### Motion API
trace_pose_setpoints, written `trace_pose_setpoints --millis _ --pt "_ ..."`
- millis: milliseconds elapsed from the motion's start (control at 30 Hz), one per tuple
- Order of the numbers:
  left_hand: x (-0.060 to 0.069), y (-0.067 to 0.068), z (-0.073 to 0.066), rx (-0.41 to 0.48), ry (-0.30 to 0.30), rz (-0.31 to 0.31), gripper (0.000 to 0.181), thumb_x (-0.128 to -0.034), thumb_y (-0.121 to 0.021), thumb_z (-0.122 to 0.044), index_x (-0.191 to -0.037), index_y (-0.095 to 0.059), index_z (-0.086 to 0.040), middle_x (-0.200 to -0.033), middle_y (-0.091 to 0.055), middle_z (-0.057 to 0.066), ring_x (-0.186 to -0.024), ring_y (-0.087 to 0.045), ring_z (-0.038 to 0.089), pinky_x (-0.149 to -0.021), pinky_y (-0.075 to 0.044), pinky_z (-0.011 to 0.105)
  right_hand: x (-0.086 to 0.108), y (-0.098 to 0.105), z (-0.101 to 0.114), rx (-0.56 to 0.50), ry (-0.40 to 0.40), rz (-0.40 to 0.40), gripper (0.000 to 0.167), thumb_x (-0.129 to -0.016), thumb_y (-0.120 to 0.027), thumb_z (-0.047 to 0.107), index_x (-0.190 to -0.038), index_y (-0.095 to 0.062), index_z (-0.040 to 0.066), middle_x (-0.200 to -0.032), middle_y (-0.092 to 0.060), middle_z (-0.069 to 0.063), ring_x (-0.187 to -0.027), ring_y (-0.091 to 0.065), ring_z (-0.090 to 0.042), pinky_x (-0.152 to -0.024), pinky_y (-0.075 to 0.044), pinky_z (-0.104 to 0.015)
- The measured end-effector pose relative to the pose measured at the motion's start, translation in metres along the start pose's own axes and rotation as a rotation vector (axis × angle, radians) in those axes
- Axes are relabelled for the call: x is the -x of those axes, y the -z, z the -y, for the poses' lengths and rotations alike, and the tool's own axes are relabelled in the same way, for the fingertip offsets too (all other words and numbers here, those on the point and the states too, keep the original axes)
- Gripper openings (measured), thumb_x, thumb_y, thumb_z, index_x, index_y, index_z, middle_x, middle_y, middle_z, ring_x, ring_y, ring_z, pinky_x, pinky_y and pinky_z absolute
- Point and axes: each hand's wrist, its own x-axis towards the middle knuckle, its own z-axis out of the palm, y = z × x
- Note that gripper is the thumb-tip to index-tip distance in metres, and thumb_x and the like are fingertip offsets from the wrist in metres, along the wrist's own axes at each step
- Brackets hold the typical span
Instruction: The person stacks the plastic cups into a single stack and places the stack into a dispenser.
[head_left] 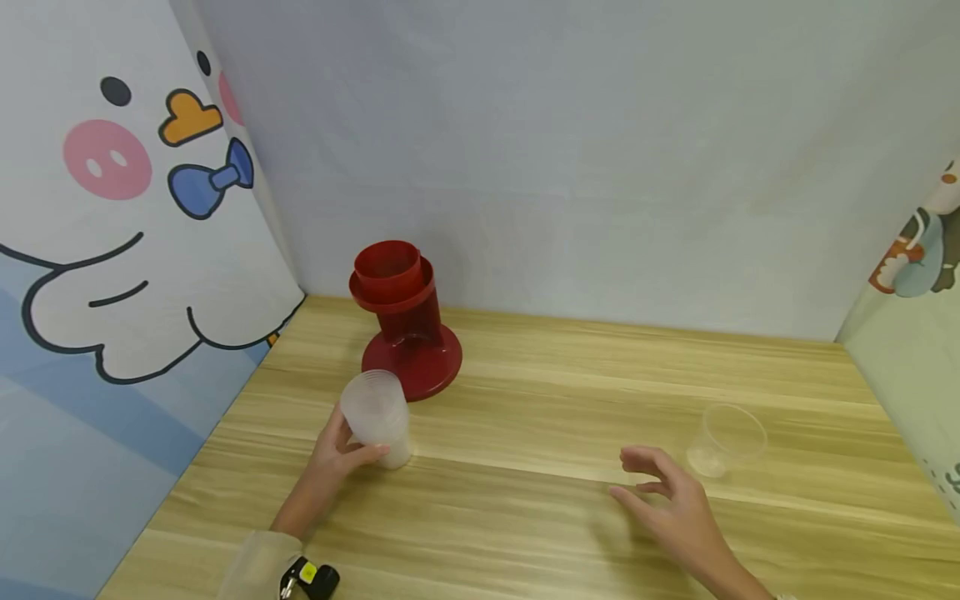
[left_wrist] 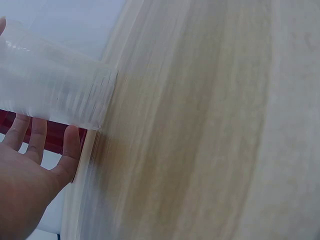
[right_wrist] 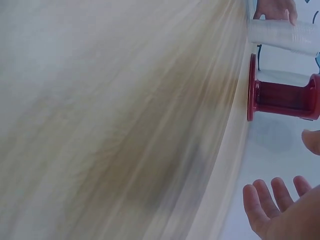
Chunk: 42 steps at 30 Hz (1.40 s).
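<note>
A stack of clear plastic cups (head_left: pixel 377 410) stands on the table at the left, in front of a red stand (head_left: pixel 411 354). My left hand (head_left: pixel 337 457) holds the stack low down, its thumb across the near side and the other fingers on the far side. The left wrist view shows the cups (left_wrist: pixel 47 80) with fingertips against them. At the right, my right hand (head_left: pixel 675 504) is held over the table with fingers and thumb apart and nothing between them. Just beyond it a single clear cup (head_left: pixel 708 454) stands on the table.
The red stand has a round base and a ringed, open top. A white wall sheet (head_left: pixel 570 167) rises behind the wooden table (head_left: pixel 525 400). Printed cartoon sheets flank the left and right sides. A black watch-like device (head_left: pixel 309 577) sits at the left wrist.
</note>
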Motion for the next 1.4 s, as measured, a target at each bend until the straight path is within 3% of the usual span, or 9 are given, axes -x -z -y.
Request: trace_pose_setpoints --millis 433,667,800,933,1167,1267,1400 --pt "0.0 0.0 0.002 -0.008 -0.03 0.001 0.08 -0.0823 -0.069 -0.005 -0.147 -0.025 -0.02 -0.134 -0.042 0.005 -0.12 -0.043 0.014 -0.09 -0.043 0.03 0.02 0.021 -0.008 0.023 -0.104 -0.035 0.045 -0.083 -0.073 0.013 -0.122 -0.053 0.0 -0.121 -0.057 -0.013 -0.106 -0.052 -0.001 -0.081 -0.049 -0.021" --pt "0.0 0.0 -0.001 -0.008 -0.029 -0.013 0.08 -0.0823 -0.07 -0.005 -0.147 -0.025 -0.02 -0.134 -0.042 0.006 -0.12 -0.042 0.014 -0.088 -0.044 0.027 0.029 0.035 -0.013 0.084 -0.262 -0.057 0.046 -0.085 -0.071 0.024 -0.122 -0.053 0.003 -0.12 -0.058 -0.012 -0.102 -0.051 0.004 -0.079 -0.047 -0.016" --pt "0.0 0.0 -0.001 -0.004 -0.03 -0.008 0.08 -0.0824 -0.069 -0.005 -0.147 -0.025 -0.02 -0.134 -0.043 0.005 -0.12 -0.043 0.014 -0.088 -0.044 0.029 0.035 0.043 -0.018 0.134 -0.305 -0.083 0.045 -0.085 -0.072 0.026 -0.12 -0.055 0.004 -0.117 -0.06 -0.013 -0.098 -0.053 0.003 -0.076 -0.048 -0.016" --pt "0.0 0.0 -0.001 -0.004 -0.037 0.0 0.079 -0.0825 -0.069 -0.004 -0.147 -0.025 -0.019 -0.133 -0.043 0.005 -0.119 -0.044 0.014 -0.089 -0.044 0.031 0.042 0.051 -0.025 0.18 -0.356 -0.105 0.047 -0.085 -0.072 0.029 -0.119 -0.055 0.003 -0.116 -0.06 -0.015 -0.092 -0.05 0.011 -0.071 -0.047 -0.014" --pt "-0.001 0.0 0.0 -0.001 -0.019 0.0 0.081 -0.0827 -0.069 -0.006 -0.148 -0.024 -0.02 -0.135 -0.042 0.005 -0.121 -0.042 0.014 -0.089 -0.043 0.03 0.05 0.066 -0.039 0.184 -0.49 -0.205 0.063 -0.084 -0.073 0.029 -0.127 -0.041 -0.004 -0.121 -0.05 -0.023 -0.083 -0.039 0.019 -0.064 -0.043 -0.008" --pt "-0.001 0.0 0.0 0.002 -0.01 0.0 0.081 -0.0826 -0.069 -0.006 -0.148 -0.024 -0.021 -0.135 -0.041 0.006 -0.121 -0.042 0.015 -0.09 -0.043 0.03 0.049 0.071 -0.044 0.162 -0.499 -0.268 0.077 -0.084 -0.074 0.025 -0.136 -0.027 -0.006 -0.129 -0.04 -0.025 -0.086 -0.038 0.015 -0.063 -0.04 -0.004" --pt "-0.001 0.0 0.0 0.008 -0.004 0.002 0.082 -0.0823 -0.07 -0.006 -0.148 -0.023 -0.022 -0.135 -0.042 0.005 -0.12 -0.043 0.015 -0.09 -0.043 0.03 0.043 0.077 -0.047 0.132 -0.471 -0.292 0.092 -0.083 -0.074 0.021 -0.146 -0.01 0.001 -0.14 -0.028 -0.028 -0.106 -0.046 -0.017 -0.068 -0.034 -0.001"
